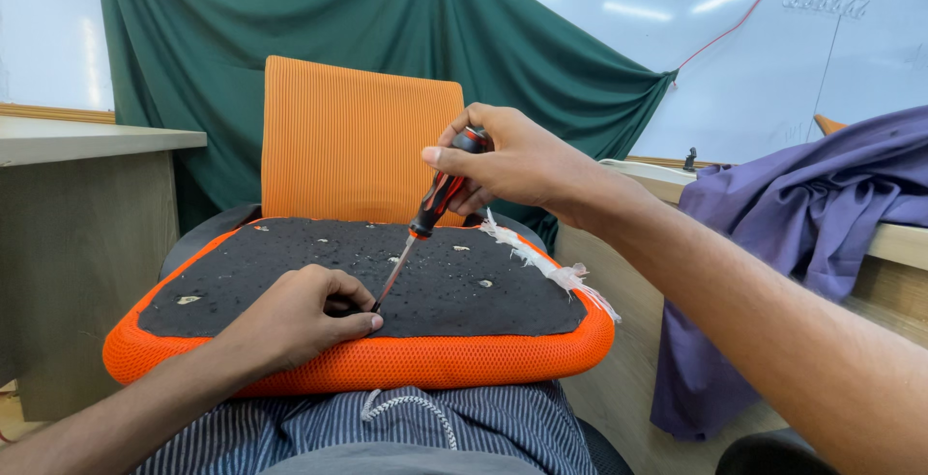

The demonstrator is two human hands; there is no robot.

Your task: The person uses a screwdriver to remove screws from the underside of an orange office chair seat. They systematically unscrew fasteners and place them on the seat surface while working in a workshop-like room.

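An orange chair seat cushion [387, 364] lies upside down across my lap, its black underside [290, 272] facing up. My right hand [512, 161] grips the red and black handle of a screwdriver [437, 200], whose shaft slants down to the black panel. My left hand [304, 316] rests on the panel, fingers pinched around the screwdriver tip. Small pale marks dot the black surface. A frayed white strip [541, 267] hangs off the cushion's right edge.
An orange mesh chair back [358, 137] stands behind the cushion, in front of a dark green cloth [290, 21]. A wooden desk [77, 185] is at left. Purple fabric [802, 204] drapes over a desk at right. A whiteboard [754, 59] fills the back wall.
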